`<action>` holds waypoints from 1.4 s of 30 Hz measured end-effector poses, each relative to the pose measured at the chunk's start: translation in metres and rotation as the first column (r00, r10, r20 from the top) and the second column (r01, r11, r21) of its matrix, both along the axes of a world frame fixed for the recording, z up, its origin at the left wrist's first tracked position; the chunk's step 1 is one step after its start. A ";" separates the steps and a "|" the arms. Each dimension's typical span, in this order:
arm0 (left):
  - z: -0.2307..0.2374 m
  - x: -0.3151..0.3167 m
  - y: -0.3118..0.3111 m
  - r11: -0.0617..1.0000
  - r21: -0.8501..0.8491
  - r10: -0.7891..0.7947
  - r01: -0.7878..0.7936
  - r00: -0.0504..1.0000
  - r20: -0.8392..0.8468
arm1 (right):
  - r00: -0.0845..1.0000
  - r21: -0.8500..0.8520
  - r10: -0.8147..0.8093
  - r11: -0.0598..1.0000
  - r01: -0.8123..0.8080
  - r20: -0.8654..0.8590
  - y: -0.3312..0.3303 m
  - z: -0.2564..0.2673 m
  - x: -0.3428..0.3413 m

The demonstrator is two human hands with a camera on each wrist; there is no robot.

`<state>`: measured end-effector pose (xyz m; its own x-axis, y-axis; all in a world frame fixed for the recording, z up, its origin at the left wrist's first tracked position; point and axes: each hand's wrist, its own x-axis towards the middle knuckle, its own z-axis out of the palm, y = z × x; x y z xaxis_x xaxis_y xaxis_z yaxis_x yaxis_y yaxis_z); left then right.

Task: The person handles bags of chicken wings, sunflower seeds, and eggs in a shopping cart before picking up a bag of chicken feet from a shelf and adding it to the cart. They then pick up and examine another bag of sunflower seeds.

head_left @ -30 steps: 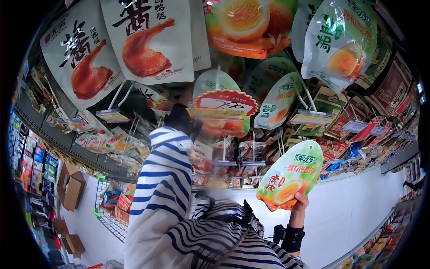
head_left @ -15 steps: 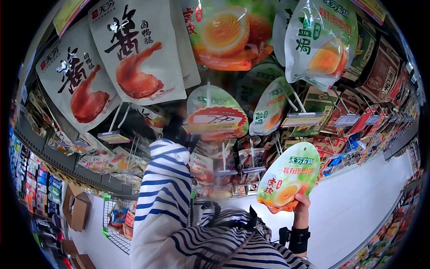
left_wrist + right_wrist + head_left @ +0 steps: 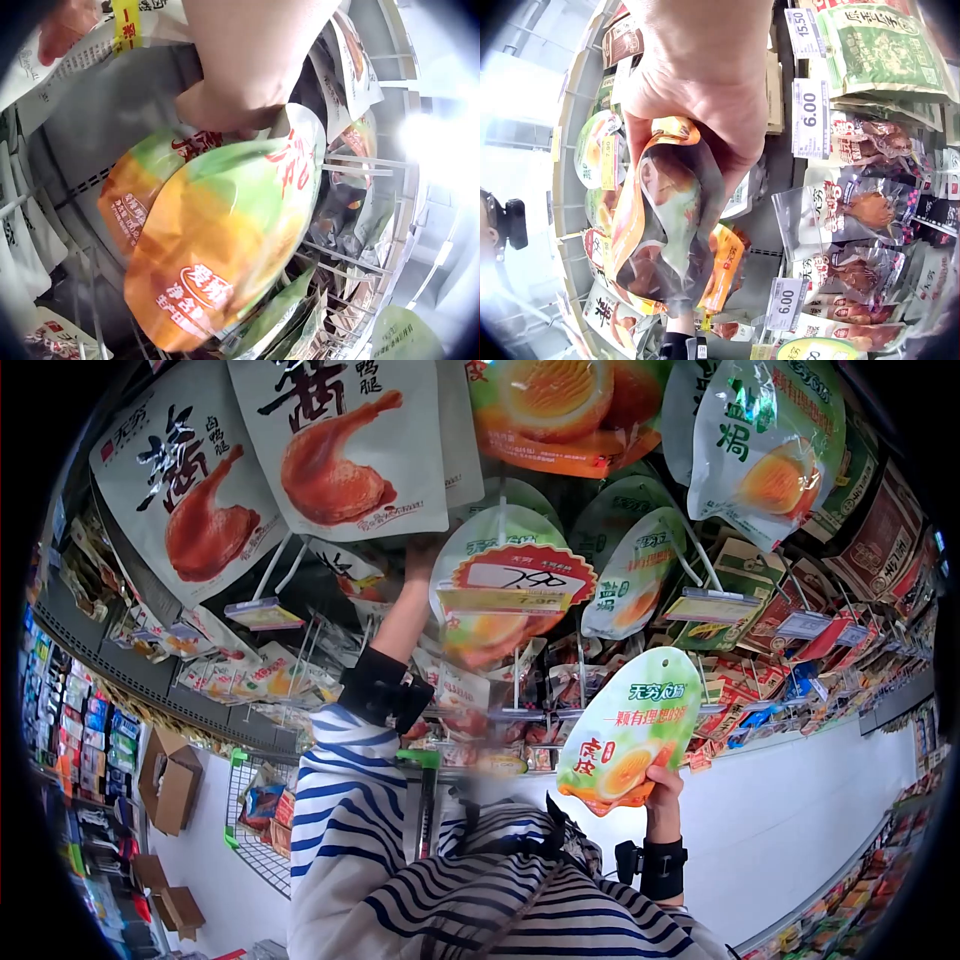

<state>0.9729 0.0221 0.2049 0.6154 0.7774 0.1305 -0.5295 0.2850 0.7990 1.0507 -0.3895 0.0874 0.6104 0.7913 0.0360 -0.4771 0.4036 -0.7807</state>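
In the head view the left hand (image 3: 421, 560) is among the hanging packs, partly hidden. The left wrist view shows this hand (image 3: 236, 97) with curled fingers at the top edge of a green-and-orange pouch (image 3: 217, 240); its fingertips are partly hidden. A similar pouch (image 3: 136, 191) hangs beside it. A red-edged price sign (image 3: 525, 575) covers part of the front pouch (image 3: 480, 635) in the head view. Lower right, the right hand (image 3: 664, 790) pinches the bottom edge of an egg pouch (image 3: 632, 725). From the right wrist, the hand (image 3: 697, 82) grips that pouch's clear-windowed side (image 3: 671, 232).
Large duck-leg packs (image 3: 345, 450) hang at upper left, and egg packs (image 3: 770, 450) at upper right. Metal hooks with price labels (image 3: 712, 603) project from the rack. A wire cart (image 3: 250, 825) holding packs and open cardboard boxes (image 3: 167, 780) stand at lower left.
More of the left forearm shows, its wristband lower in the head view. The front pouch behind the price sign now stands apart from one behind it. The right hand still pinches its pouch.
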 end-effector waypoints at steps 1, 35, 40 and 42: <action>0.001 -0.005 -0.002 1.000 0.000 -0.006 0.006 1.000 -0.012 | 1.000 0.000 0.013 1.000 -0.013 0.007 0.002 0.002 0.000; 0.036 -0.015 -0.037 0.594 0.785 0.330 -0.175 0.943 -0.038 | 0.998 0.021 -0.056 0.998 0.056 0.003 0.000 0.003 -0.006; 0.048 -0.007 -0.039 0.705 0.698 0.112 -0.129 0.991 0.070 | 0.998 -0.021 -0.060 0.998 0.060 -0.027 -0.006 0.000 -0.008; 0.053 -0.009 -0.049 0.839 0.543 -0.038 -0.033 0.992 0.120 | 0.998 -0.018 -0.057 0.998 0.057 -0.021 -0.008 -0.002 -0.006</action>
<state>0.9637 -0.0266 0.2575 0.5687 0.5580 0.6044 -0.6317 -0.1744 0.7554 1.0444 -0.3971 0.0853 0.6549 0.7556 0.0087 -0.4705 0.4168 -0.7777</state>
